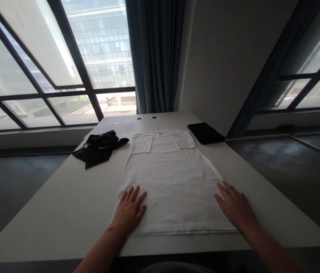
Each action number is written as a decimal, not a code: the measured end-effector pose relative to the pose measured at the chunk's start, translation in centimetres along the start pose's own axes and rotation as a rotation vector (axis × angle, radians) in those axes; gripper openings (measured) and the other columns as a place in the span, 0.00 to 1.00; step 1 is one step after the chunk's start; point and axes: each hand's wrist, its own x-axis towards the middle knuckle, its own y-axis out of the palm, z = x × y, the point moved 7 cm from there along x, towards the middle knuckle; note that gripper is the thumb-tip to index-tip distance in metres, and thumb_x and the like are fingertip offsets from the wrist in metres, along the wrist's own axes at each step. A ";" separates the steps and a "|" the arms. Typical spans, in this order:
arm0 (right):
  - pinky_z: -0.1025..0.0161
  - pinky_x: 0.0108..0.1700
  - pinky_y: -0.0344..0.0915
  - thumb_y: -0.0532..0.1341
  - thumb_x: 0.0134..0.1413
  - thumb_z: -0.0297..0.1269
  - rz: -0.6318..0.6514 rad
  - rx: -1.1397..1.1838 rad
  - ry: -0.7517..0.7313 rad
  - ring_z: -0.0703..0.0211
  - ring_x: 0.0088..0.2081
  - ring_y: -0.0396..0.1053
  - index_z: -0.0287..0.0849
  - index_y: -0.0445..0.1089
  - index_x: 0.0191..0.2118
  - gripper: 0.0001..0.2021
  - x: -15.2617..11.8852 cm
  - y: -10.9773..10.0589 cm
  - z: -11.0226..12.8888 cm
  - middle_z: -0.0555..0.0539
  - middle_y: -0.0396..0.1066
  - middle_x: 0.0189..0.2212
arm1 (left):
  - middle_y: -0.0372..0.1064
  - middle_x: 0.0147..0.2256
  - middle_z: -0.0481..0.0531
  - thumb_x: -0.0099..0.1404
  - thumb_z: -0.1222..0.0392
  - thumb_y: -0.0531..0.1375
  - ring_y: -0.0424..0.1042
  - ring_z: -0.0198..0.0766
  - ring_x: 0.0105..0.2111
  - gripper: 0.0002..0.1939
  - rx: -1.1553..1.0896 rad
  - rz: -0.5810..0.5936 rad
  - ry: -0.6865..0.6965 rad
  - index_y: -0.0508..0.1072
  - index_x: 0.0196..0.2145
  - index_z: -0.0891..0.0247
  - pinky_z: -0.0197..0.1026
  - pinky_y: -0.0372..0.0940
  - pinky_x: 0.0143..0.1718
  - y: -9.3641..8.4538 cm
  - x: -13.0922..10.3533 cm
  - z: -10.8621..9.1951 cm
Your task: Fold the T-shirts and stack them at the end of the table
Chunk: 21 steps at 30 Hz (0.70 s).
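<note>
The left grip [130, 210] and right grip [235, 204] lie flat, fingers apart, along the side edges of the white shirt [171, 182] mid-counter [49, 212], where uneven sideways pressure could crease loose cloth or skew the near hem [185, 229].

Table [49, 212] had bare top along the left edge, from the near left corner up to the black garment [100, 146], which blocked the way near the far left part, with paper sheets [120, 125] lying behind it toward the far edge. Right side was open too, a bare stretch from the near right corner up to the flat black item [206, 133] by the far right edge, plus a thin bare strip along the near edge; the white shirt [168, 170] filled the middle, lying flat and low, with a narrow gap between it and each black thing.
</note>
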 end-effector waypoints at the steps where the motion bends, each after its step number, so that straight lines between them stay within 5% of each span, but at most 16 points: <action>1: 0.41 0.62 0.61 0.48 0.68 0.47 -0.016 -0.015 0.021 0.40 0.64 0.63 0.41 0.65 0.66 0.27 0.0 -0.7 -0.3 0.36 0.63 0.66 | 0.51 0.72 0.52 0.72 0.51 0.57 0.51 0.54 0.71 0.28 0.000 -0.001 -0.001 0.63 0.68 0.45 0.62 0.51 0.69 0.0 0.0 0.0; 5: 0.49 0.47 0.69 0.51 0.67 0.46 0.004 -0.020 0.135 0.39 0.51 0.73 0.40 0.70 0.60 0.24 0.4 -2.5 -2.6 0.34 0.73 0.53 | 0.52 0.71 0.53 0.72 0.52 0.57 0.51 0.54 0.71 0.27 -0.004 -0.007 -0.002 0.65 0.67 0.45 0.61 0.51 0.69 -0.2 0.0 -0.1; 10: 0.60 0.38 0.66 0.58 0.61 0.44 0.270 0.233 0.218 0.49 0.39 0.77 0.40 0.74 0.50 0.17 1.5 -1.4 -5.6 0.41 0.78 0.39 | 0.51 0.72 0.53 0.72 0.52 0.57 0.51 0.55 0.71 0.27 -0.010 -0.002 -0.008 0.65 0.67 0.46 0.62 0.51 0.69 -0.2 0.0 -0.1; 15: 0.63 0.30 0.59 0.58 0.53 0.38 0.510 0.334 0.191 0.53 0.29 0.73 0.42 0.70 0.29 0.07 1.5 -0.1 -6.3 0.45 0.76 0.28 | 0.53 0.71 0.53 0.72 0.53 0.57 0.52 0.54 0.70 0.27 -0.024 -0.018 -0.004 0.66 0.67 0.47 0.61 0.51 0.69 -0.3 0.0 -0.2; 21: 0.62 0.32 0.59 0.58 0.47 0.39 0.384 0.419 0.097 0.53 0.30 0.70 0.46 0.61 0.25 0.06 2.4 -1.7 -5.7 0.48 0.71 0.25 | 0.54 0.71 0.53 0.72 0.53 0.57 0.53 0.53 0.70 0.26 -0.031 -0.022 -0.003 0.66 0.66 0.47 0.61 0.51 0.69 -0.7 0.0 -0.3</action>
